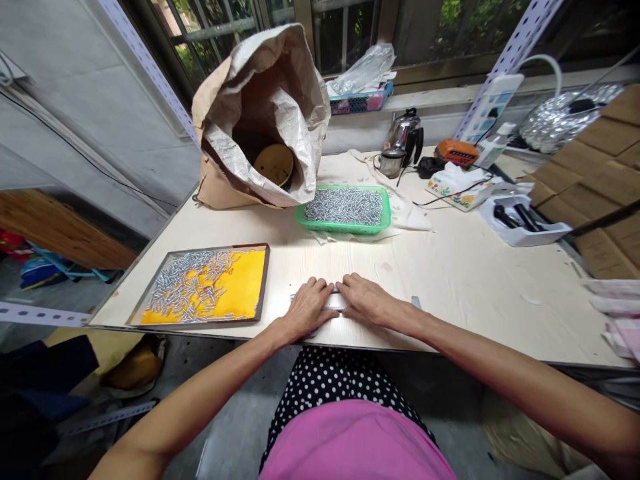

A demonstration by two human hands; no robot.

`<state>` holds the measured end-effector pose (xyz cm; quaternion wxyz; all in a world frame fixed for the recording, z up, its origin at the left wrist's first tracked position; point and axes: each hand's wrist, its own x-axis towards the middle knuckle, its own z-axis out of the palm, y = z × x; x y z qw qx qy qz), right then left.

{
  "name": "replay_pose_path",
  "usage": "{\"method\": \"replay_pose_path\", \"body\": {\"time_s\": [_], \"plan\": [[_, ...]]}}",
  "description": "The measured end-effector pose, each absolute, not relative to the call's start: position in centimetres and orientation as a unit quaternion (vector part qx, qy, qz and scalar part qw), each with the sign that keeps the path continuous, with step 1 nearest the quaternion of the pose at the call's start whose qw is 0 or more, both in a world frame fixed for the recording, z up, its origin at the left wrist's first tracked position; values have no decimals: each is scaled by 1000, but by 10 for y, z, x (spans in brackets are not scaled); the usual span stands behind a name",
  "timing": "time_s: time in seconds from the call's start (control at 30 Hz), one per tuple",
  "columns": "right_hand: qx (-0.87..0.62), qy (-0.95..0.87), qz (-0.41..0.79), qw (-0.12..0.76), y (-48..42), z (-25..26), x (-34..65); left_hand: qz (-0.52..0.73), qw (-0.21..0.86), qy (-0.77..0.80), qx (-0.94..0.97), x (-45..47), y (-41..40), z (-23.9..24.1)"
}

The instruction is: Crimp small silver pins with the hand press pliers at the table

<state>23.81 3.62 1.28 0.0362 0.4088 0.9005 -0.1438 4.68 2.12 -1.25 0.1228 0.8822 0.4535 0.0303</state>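
Close to the table's front edge, my left hand (311,305) and my right hand (367,297) grip a flat silver metal piece (333,301) from its two sides. Fingers and thumbs of both hands curl over its edges, hiding most of it; dark lines run along its visible borders. To the left lies a shallow tray (264,283) with a yellow lining, scattered with small silver screw-like pins (193,280). Beyond my hands stands a green plastic basket (385,212) filled with more such small metal pins (345,205).
A large open paper sack (220,177) with a round yellowish object inside stands behind the tray. At the back right are a metal kettle (401,137), an orange battery-like block (456,152), a tissue pack (457,187) and a white holder (535,233). Cardboard boxes (595,153) line the right.
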Motion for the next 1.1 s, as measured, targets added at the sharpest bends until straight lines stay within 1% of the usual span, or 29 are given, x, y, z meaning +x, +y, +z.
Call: {"method": "replay_pose_path", "body": {"time_s": [0.13,0.33,0.47,0.57,0.73,0.87,0.93,1.03,1.1], "plan": [[421,897,-126,44,38,5,231,38,106,481,869,53,27,-18],[410,904,-120,-2,49,-7,238,39,99,502,858,56,33,-20],[371,916,-154,-12,71,-10,252,89,85,516,848,59,13,-24],[362,915,-178,-13,87,-14,257,124,79,497,856,67,-15,-32],[418,906,-72,4,99,-10,246,156,150,431,876,77,-44,-41],[450,891,-42,33,96,6,220,176,182,426,868,77,-41,-42],[405,912,-50,33,83,12,200,185,188,423,867,78,-39,-43],[239,968,-75,21,54,14,171,200,194,415,866,79,-49,-41],[164,984,-71,28,40,10,157,213,189,378,881,75,-64,-34]]}}
